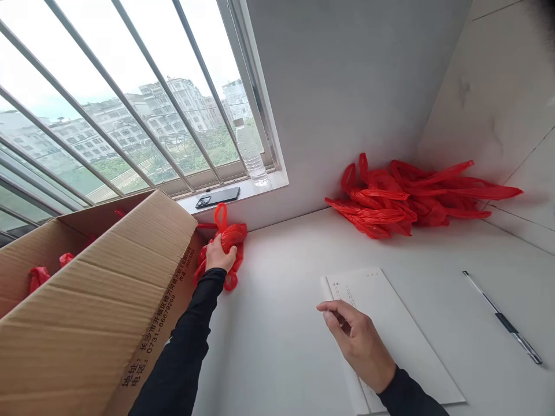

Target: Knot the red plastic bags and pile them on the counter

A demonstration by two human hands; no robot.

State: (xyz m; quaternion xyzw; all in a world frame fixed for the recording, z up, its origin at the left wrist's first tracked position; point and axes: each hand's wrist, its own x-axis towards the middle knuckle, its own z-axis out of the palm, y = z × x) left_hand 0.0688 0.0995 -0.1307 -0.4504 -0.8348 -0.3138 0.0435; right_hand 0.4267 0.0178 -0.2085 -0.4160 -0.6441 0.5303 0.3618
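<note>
My left hand (220,254) is closed around a bunched red plastic bag (235,236) against the side of the cardboard box. Loops of that bag stick out above and below my fingers. Over the left edge of an open notebook (392,329) hovers my right hand (359,341), its fingers loosely curled, thumb and index finger slightly apart, with nothing visible between them. Some handwriting shows near the notebook's top. Beyond it, a heap of red plastic bags (390,196) lies against the wall.
The open cardboard box (99,277) fills the left side, with red bags inside. A pen (503,318) lies on the white table (269,323) at the right. A phone (219,197) and a clear bottle (251,153) are on the sill of the barred window.
</note>
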